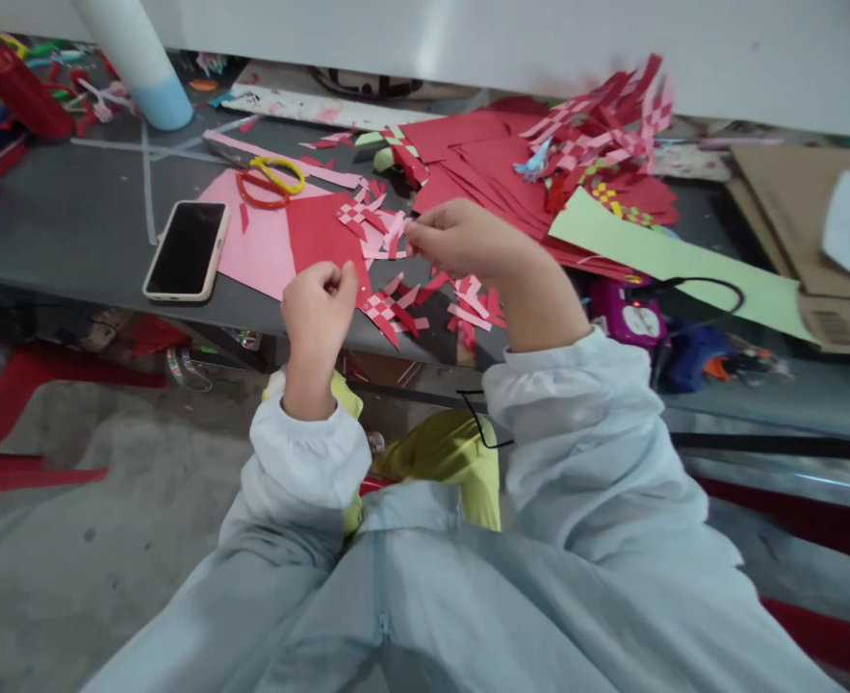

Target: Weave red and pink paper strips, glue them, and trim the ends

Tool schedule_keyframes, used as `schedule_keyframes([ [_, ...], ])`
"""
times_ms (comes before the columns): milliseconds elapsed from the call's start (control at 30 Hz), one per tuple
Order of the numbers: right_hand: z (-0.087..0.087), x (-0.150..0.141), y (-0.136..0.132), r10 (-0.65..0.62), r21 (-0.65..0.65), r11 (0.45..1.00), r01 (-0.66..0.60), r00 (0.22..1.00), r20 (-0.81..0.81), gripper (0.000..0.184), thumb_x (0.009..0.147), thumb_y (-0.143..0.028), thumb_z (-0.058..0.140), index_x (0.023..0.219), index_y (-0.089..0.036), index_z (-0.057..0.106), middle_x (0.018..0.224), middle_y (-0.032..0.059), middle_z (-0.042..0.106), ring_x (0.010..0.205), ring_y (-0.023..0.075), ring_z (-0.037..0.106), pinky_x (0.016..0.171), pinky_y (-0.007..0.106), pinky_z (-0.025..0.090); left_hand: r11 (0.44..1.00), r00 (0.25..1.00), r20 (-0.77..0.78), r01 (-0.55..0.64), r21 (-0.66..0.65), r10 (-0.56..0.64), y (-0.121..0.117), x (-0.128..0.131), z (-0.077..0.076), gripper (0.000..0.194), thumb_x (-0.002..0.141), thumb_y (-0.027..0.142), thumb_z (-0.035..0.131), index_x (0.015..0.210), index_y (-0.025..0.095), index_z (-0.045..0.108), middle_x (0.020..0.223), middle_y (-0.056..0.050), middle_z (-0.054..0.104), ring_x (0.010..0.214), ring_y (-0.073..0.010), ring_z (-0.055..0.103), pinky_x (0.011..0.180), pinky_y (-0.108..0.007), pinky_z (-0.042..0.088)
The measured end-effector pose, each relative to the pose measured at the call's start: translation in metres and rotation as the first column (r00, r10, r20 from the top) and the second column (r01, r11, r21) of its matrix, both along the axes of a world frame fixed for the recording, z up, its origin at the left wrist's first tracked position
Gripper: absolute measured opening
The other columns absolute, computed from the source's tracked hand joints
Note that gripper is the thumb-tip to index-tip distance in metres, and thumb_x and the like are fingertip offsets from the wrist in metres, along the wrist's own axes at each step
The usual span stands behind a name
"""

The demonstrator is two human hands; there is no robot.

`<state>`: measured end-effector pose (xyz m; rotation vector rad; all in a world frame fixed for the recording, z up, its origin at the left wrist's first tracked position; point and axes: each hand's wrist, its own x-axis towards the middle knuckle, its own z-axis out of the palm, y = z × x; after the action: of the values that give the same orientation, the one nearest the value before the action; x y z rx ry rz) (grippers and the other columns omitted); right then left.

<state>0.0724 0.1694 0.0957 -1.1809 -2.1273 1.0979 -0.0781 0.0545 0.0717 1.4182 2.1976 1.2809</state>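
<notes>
My left hand (318,310) is curled closed near the table's front edge, pinching the lower corner of a red paper sheet (321,234). My right hand (451,237) is closed in a pinch on a small woven piece of red and pink paper strips (383,229) held just above the table. Several more small woven red-and-pink pieces (425,306) lie along the front edge between and below my hands. A pink paper sheet (255,241) lies under the red one.
A phone (187,250) lies face up at left. Scissors with red and yellow handles (270,181) rest behind the pink sheet. A pile of red paper and woven pieces (540,159) fills the back right, with a pale green strip (677,260), cardboard (800,221) and a white tube (140,63).
</notes>
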Motion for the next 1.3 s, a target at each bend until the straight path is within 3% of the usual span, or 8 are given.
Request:
schedule_keyframes([
  [100,0.007,0.009,-0.037,-0.065,0.227,0.973,-0.027,0.919,0.388,0.031,0.092,-0.023,0.048,0.065,-0.017,0.062,0.065,0.0061,0.064,0.066,0.0184,0.059,0.067,0.031,0.042,0.992,0.999,-0.002,0.054,0.112,-0.054,0.008,0.009,-0.003,0.047,0.087,0.027,0.059,0.051,0.021,0.029,0.05,0.005,0.028,0.053,-0.0106,0.029,0.058,-0.03,0.024],
  [200,0.007,0.021,-0.079,-0.145,0.279,0.96,-0.038,0.783,0.605,0.031,0.095,-0.022,0.039,0.086,-0.013,0.067,0.094,0.0165,0.073,0.088,0.0272,0.067,0.072,0.033,0.042,0.982,0.999,-0.004,0.046,0.182,-0.046,0.014,0.017,-0.007,0.049,0.085,0.02,0.059,0.052,0.021,0.023,0.051,0.006,0.024,0.053,-0.0103,0.026,0.058,-0.031,0.022],
  [467,0.024,0.084,-0.17,-0.279,0.312,0.949,0.048,0.592,0.756,0.036,0.098,-0.023,0.03,0.106,-0.014,0.064,0.094,0.0171,0.075,0.086,0.0305,0.07,0.063,0.034,0.035,0.975,0.999,0.04,0.018,0.221,-0.028,0.02,0.029,-0.012,0.048,0.084,0.013,0.055,0.051,0.021,0.021,0.052,0.006,0.02,0.054,-0.0105,0.023,0.059,-0.032,0.018],
  [633,0.038,0.132,-0.199,-0.41,0.34,0.912,0.232,0.585,0.7,0.028,0.09,-0.015,0.039,0.101,-0.018,0.065,0.096,0.0103,0.075,0.085,0.0264,0.069,0.065,0.031,0.036,0.968,0.998,0.036,0.047,0.247,-0.058,0.023,0.034,-0.013,0.047,0.081,0.011,0.052,0.05,0.021,0.018,0.052,0.006,0.015,0.053,-0.0096,0.018,0.058,-0.032,0.015],
  [700,0.037,0.155,-0.199,-0.483,0.36,0.875,0.323,0.552,0.68,0.028,0.091,-0.017,0.039,0.097,-0.019,0.066,0.096,0.0101,0.075,0.087,0.0273,0.068,0.067,0.032,0.036,0.967,0.998,0.037,0.038,0.251,-0.049,0.025,0.034,-0.013,0.046,0.08,0.01,0.052,0.05,0.021,0.018,0.052,0.006,0.013,0.053,-0.0093,0.016,0.058,-0.032,0.014],
  [900,0.017,0.235,-0.157,-0.744,0.435,0.623,0.65,0.321,0.587,0.029,0.092,-0.029,0.046,0.101,-0.015,0.07,0.102,0.0173,0.073,0.096,0.0296,0.065,0.073,0.034,0.041,0.956,0.999,0.044,0.018,0.294,-0.032,0.031,0.037,-0.012,0.044,0.077,0.007,0.051,0.048,0.021,0.019,0.051,0.006,0.013,0.053,-0.0086,0.017,0.058,-0.032,0.014],
  [1067,-0.003,0.25,-0.117,-0.75,0.389,0.586,0.711,0.296,0.591,0.028,0.088,-0.029,0.05,0.094,-0.013,0.072,0.101,0.0198,0.072,0.101,0.0311,0.064,0.083,0.038,0.044,0.949,0.996,0.063,0.038,0.314,-0.061,0.035,0.04,-0.013,0.046,0.076,0.005,0.05,0.048,0.021,0.018,0.051,0.007,0.011,0.052,-0.0089,0.016,0.057,-0.032,0.014],
  [1300,-0.019,0.228,-0.089,-0.722,0.418,0.596,0.685,0.23,0.653,0.052,0.089,-0.04,0.057,0.118,0.001,0.066,0.118,0.0301,0.066,0.113,0.0362,0.062,0.091,0.043,0.047,0.914,0.99,-0.015,0.137,0.382,-0.142,0.027,0.053,-0.027,0.047,0.081,0.015,0.051,0.05,0.022,0.016,0.05,0.006,0.015,0.052,-0.0099,0.019,0.057,-0.032,0.016],
])
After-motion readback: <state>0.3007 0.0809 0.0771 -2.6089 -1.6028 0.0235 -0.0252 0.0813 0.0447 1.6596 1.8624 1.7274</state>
